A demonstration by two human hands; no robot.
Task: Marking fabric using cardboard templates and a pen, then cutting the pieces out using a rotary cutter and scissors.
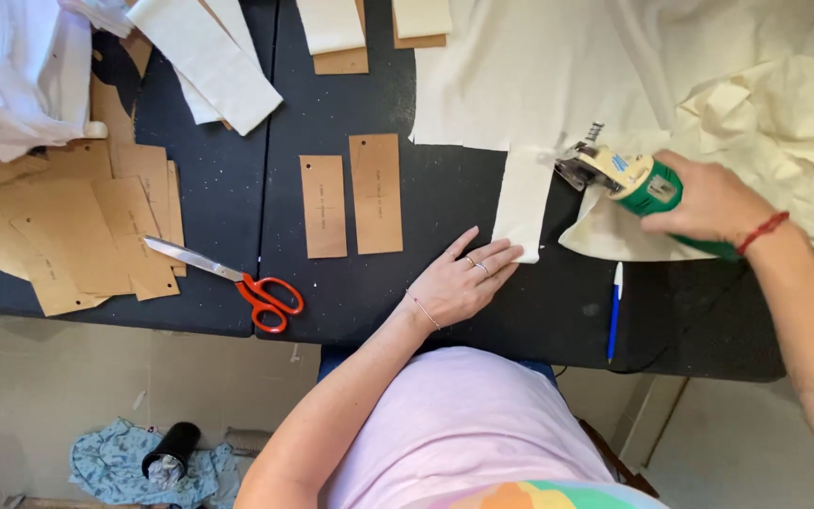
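My right hand [708,200] grips a green electric fabric cutter [635,179] whose blade end sits at the edge of a large cream cloth [558,66] on a black table [379,292]. A narrow strip of that cloth [523,203] hangs toward me, cut along both sides. My left hand [463,278] lies flat with fingers spread, its fingertips pressing the strip's lower end.
Two brown cardboard pattern pieces [350,203] lie left of my left hand. Orange-handled scissors [233,278] and a pile of cardboard patterns [77,226] are farther left. A blue pen [615,311] lies near the front edge. White fabric strips [209,57] sit at the back.
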